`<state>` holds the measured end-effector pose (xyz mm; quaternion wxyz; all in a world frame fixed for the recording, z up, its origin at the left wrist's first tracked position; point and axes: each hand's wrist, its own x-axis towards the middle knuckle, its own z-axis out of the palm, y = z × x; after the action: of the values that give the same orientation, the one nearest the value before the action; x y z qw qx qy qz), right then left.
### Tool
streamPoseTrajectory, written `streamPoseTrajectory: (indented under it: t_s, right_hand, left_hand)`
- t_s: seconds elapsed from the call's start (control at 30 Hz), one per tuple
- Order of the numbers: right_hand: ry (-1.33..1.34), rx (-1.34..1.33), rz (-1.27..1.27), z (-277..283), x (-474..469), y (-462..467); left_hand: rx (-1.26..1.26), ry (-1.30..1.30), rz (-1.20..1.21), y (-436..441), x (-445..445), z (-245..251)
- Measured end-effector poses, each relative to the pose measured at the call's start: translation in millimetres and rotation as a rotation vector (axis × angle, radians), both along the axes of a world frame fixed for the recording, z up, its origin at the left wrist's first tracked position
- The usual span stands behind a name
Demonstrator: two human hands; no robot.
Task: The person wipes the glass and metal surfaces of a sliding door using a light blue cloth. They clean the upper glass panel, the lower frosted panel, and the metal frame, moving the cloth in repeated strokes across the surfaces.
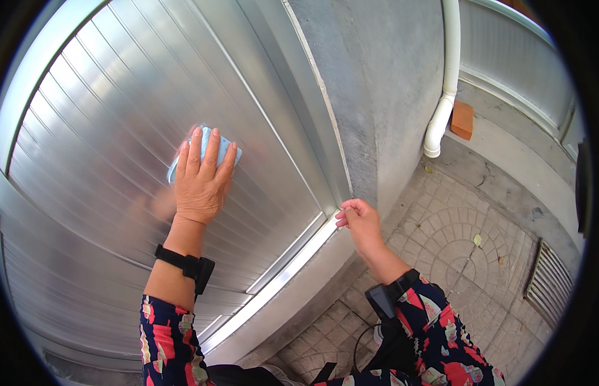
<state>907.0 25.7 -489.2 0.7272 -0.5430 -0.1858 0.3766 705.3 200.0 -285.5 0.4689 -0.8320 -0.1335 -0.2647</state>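
My left hand (203, 176) lies flat with its fingers spread over a folded light-blue cloth (235, 153), pressing it against a ribbed metal door panel (135, 111). The panel faintly reflects the hand and arm. To the right, my right hand (361, 219) has its fingers loosely curled near the lower right corner of the door frame, beside the grey wall's edge. No object shows in it. Whether its fingertips touch the frame, I cannot tell. Both wrists wear black straps with a small black device.
A grey rendered wall (391, 96) stands right of the door. Beyond it are a white drainpipe (439, 120), an orange brick (462, 119) on a ledge and a metal floor grate (550, 282). Paving tiles (454, 241) with a few leaves cover the ground. A pale sill (285, 294) runs below the door.
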Motion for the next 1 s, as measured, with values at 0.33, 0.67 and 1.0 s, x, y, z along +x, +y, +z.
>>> streamPoseTrajectory:
  t_s: [0.33,0.67,1.0]
  right_hand:
    - [0.027,-0.010,0.000,0.6,4.1,-3.2]
    - [-1.107,-0.041,-0.101,2.1,2.3,-5.1]
    - [-1.427,-0.574,0.364,-3.3,3.7,-16.0]
  left_hand:
    - [-0.135,0.249,0.037,0.7,-9.5,-117.8]
    - [-0.353,0.607,0.100,-12.5,-35.8,-240.0]
    - [-0.474,0.659,-0.060,-10.5,-4.6,-280.5]
